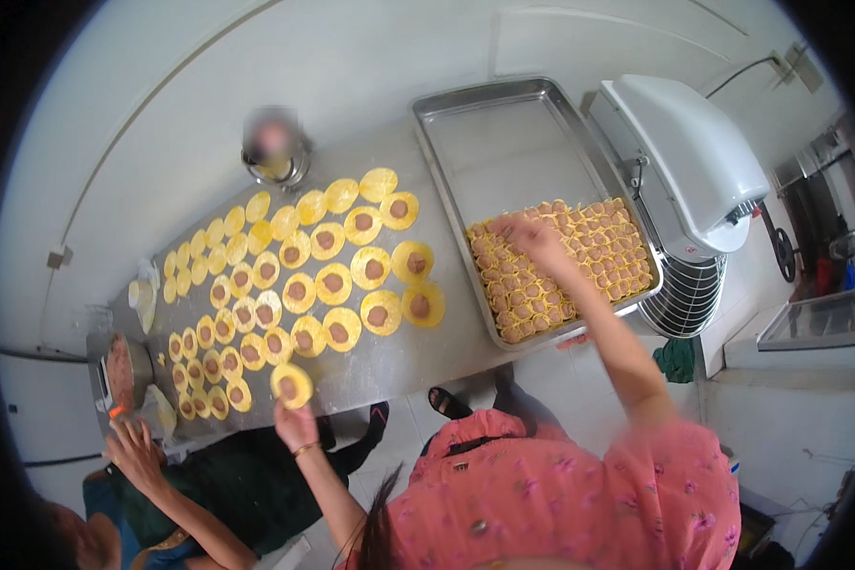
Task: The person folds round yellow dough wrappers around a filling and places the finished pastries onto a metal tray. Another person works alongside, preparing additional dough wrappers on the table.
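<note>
My left hand (pixel 297 425) is at the table's near edge, its fingers closed on a round yellow dough wrapper (pixel 292 385) with a lump of pinkish-brown filling in its middle. Over the big metal tray (pixel 489 142) my right hand (pixel 534 237) reaches down, its fingers drawn together at the far left of a block of small filled dumplings (pixel 565 280). Whatever those fingertips pinch is too small to make out. Rows of flat yellow wrappers cover the table left of the tray. The nearer ones (pixel 333 283) carry filling; several far ones (pixel 342 195) are bare.
At the far left stands a metal pot of pink filling (pixel 122 375), with a co-worker's hand (pixel 135 458) near it. A metal container (pixel 280 157) stands against the wall. Right of the tray is a white mixer (pixel 679 157) with a wire guard.
</note>
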The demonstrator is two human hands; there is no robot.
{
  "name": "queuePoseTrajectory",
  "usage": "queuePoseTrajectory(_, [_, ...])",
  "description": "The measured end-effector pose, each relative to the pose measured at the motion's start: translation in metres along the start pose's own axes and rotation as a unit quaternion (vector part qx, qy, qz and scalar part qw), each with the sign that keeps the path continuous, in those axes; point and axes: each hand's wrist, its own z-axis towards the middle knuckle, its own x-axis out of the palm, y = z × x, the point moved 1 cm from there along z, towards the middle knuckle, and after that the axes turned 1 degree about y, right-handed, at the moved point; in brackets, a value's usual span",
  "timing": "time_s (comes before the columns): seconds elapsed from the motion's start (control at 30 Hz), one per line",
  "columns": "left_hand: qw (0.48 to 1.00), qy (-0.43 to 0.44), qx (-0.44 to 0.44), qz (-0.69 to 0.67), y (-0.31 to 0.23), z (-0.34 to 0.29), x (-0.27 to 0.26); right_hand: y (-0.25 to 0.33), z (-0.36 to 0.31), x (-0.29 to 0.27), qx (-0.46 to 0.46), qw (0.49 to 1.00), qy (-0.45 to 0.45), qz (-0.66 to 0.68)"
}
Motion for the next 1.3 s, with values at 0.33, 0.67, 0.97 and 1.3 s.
queuePoseTrajectory(0.33, [0.924, 0.019, -0.156, 0.349, 0.157, -0.063, 0.103, -0.009, -0.101, 0.192, 0.274, 0.94, 0.057, 0.195])
queuePoseTrajectory(0.67, [0.822, 0.156, -0.045, 0.545, 0.151, -0.059, 0.086, -0.033, -0.132, 0.186, 0.225, 0.963, 0.032, 0.143])
queuePoseTrajectory(0.97, [0.795, 0.188, -0.068, 0.573, 0.151, -0.058, 0.09, -0.025, -0.135, 0.186, 0.061, 0.987, 0.001, 0.151])
queuePoseTrajectory(1.3, [0.879, 0.16, -0.104, 0.437, 0.161, -0.057, 0.087, -0.025, -0.123, 0.183, 0.123, 0.969, 0.027, 0.211])
